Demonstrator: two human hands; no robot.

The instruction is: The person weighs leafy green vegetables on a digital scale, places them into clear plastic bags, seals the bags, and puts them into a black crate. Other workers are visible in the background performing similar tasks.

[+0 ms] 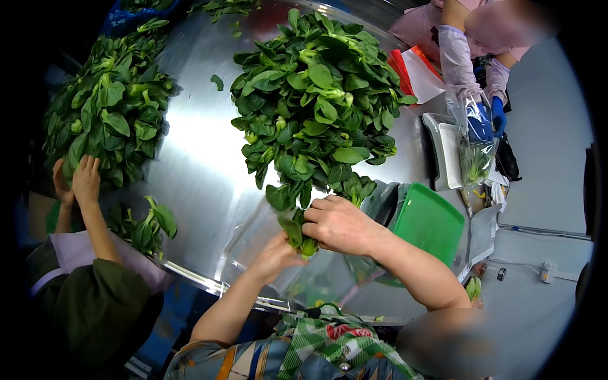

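My right hand (337, 225) grips a small bok choy (308, 246), its pale base pointing down towards me and its dark leaves upward. Beside that base is my left hand (278, 259), slightly blurred; whether its fingers hold the plant I cannot tell. Clear plastic bags (318, 285) lie flat on the steel table (199, 156) under both hands. Just beyond my hands rises a large heap of bok choy (318, 99), with a few loose heads at its near edge.
A green tray (430, 223) lies to my right. Behind it stands a white scale (446, 152). At the far right, a person's blue-gloved hand (498, 116) is at a clear bag (477, 152) containing greens. On the left, another person's hands (85, 183) touch a second bok choy heap (111, 104).
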